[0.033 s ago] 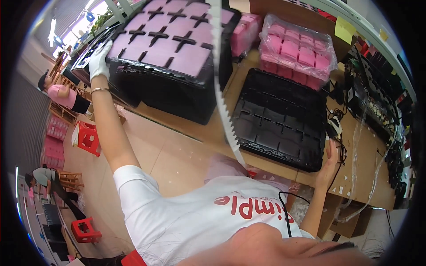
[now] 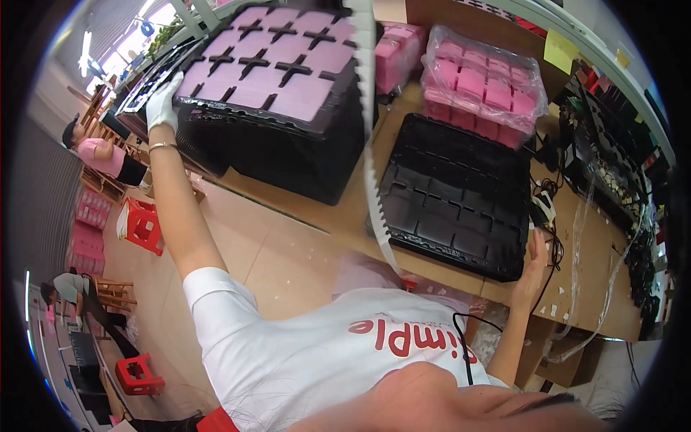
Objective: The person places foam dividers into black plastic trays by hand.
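My left hand (image 2: 162,106), in a white glove, reaches out to the tall stack of black trays (image 2: 288,155) at the upper left. Its stretched fingers lie against the stack's left corner. Pink-lilac panels (image 2: 302,90) with black crosses between them fill the top tray. Bare, my right hand (image 2: 531,270) stands beside the right near corner of a lower black tray pile (image 2: 450,209), fingers stretched out. Whether it touches that corner I cannot tell. A white strip with a toothed edge (image 2: 373,173) hangs across the view between the two stacks.
Clear-wrapped pink blocks (image 2: 486,79) stand behind the lower trays. Black cables (image 2: 554,245) and white scraps lie on the brown table (image 2: 576,266) at right. Red stools (image 2: 140,374) stand on the floor at left. Two people (image 2: 101,153) are farther off.
The upper part of the toothed strip has shifted to the right across the view. My hands and both tray stacks stay nearly where they were.
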{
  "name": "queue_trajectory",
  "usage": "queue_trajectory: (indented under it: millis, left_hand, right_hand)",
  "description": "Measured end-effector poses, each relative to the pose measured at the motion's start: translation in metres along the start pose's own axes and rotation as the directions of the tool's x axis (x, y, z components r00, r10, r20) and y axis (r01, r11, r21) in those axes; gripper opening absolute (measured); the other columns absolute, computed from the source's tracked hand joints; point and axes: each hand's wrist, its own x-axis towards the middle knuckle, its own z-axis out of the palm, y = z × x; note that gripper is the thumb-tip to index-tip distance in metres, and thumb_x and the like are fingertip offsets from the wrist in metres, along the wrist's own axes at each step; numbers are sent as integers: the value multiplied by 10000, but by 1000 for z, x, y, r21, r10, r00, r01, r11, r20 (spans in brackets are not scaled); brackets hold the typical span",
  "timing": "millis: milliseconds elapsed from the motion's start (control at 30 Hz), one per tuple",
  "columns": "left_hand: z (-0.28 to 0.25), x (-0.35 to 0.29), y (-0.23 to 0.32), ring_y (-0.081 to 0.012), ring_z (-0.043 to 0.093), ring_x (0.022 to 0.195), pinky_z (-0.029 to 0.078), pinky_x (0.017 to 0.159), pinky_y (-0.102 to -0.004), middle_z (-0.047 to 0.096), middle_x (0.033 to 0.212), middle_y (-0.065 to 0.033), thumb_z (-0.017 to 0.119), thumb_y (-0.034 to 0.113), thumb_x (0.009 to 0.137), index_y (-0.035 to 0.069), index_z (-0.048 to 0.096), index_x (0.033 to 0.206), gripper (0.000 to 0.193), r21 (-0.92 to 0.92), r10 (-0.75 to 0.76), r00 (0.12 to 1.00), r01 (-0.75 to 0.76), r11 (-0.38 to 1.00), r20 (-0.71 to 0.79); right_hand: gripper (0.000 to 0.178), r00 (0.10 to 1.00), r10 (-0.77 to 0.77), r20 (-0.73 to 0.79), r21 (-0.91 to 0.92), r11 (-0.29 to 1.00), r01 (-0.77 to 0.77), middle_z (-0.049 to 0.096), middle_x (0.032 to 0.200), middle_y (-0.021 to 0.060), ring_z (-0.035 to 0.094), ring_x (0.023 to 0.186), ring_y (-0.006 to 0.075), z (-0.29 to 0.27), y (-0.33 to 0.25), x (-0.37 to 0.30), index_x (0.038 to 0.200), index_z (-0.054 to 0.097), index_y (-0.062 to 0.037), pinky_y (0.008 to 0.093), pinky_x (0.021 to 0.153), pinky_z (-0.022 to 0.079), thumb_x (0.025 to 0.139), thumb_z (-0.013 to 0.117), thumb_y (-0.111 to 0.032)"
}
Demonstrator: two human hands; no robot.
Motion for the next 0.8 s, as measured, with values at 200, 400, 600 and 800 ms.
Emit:
queue_trajectory:
  millis: [200, 400, 600, 800]
  left_hand:
    - [-29, 33, -54, -181, 634, 974, 471, 898, -320, 699, 1038, -66, 725, 472, 788, 89, 726, 1044, 461, 898, -64, 992, 124, 422, -107]
    - [154, -154, 78, -326, 618, 1058, 482, 915, -352, 615, 1221, -176, 621, 307, 908, 86, 654, 1146, 326, 120, 451, 632, -653, 748, 630]
    - [156, -188, 70, -301, 625, 1027, 478, 908, -368, 620, 1226, -157, 632, 233, 888, 103, 651, 1162, 304, 393, 431, 566, -814, 428, 703]
    - [190, -285, 51, -278, 632, 801, 526, 706, -355, 649, 1046, -126, 851, 257, 634, 55, 649, 1089, 538, 146, 257, 729, -440, 886, 635]
  right_hand:
    - [591, 998, 33, 49, -45, 998, -30, 419, 1426, 174, 353, 1360, 309, 4, -8, 3, 1376, 418, 19, 405, 1119, 274, 1035, 242, -432]
    - [581, 1000, 20, 17, -108, 994, -18, 464, 1392, 168, 373, 1345, 318, 14, -24, 13, 1353, 452, 7, 404, 1102, 292, 1032, 250, -433]
    - [542, 987, -72, 146, -180, 979, 98, 493, 1369, 166, 391, 1333, 333, 25, -47, 23, 1312, 497, 8, 414, 1105, 275, 1027, 266, -391]
    - [262, 975, -53, 215, 60, 997, 41, 627, 1146, 149, 595, 1086, 279, 65, -71, 41, 1129, 620, -3, 341, 955, 446, 868, 594, -2]
